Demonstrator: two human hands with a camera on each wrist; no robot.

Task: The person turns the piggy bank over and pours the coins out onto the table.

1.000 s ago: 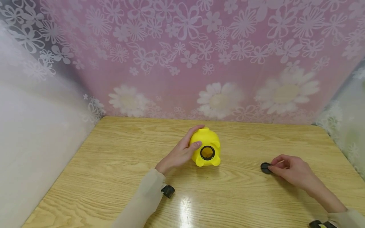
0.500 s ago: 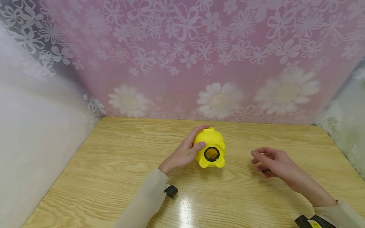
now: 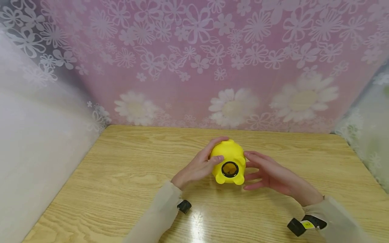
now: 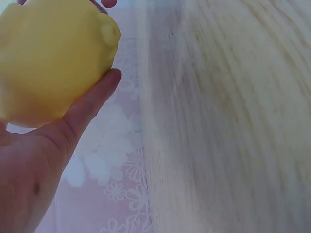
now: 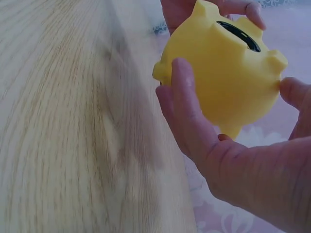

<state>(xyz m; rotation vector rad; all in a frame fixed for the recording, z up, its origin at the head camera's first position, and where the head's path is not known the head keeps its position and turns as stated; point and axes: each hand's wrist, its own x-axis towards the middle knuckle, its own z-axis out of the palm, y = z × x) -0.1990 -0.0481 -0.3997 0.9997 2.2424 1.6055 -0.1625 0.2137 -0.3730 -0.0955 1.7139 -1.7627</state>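
Note:
A round yellow piggy bank (image 3: pixel 226 152) with stubby feet is held in my left hand (image 3: pixel 197 168), thumb across its near side and fingers over the top. Its black-ringed round hole (image 3: pixel 230 169) faces me, with something orange-yellow showing inside. My right hand (image 3: pixel 270 172) is at the bank's right side, fingers loosely extended and fingertips right at its surface. In the right wrist view the right thumb (image 5: pixel 294 92) and fingers (image 5: pixel 184 92) lie on opposite sides of the bank (image 5: pixel 218 73). The black cap seen earlier is hidden now.
A wood-grain table (image 3: pixel 136 162) lies beneath both hands. Behind it hangs a pink floral curtain (image 3: pixel 182 67), with pale sheets (image 3: pixel 45 135) at the sides. Black wrist devices (image 3: pixel 183 206) sit at both sleeves.
My right hand has let go of the black cap and moved left to the piggy bank. My left hand has brought the bank slightly right and nearer.

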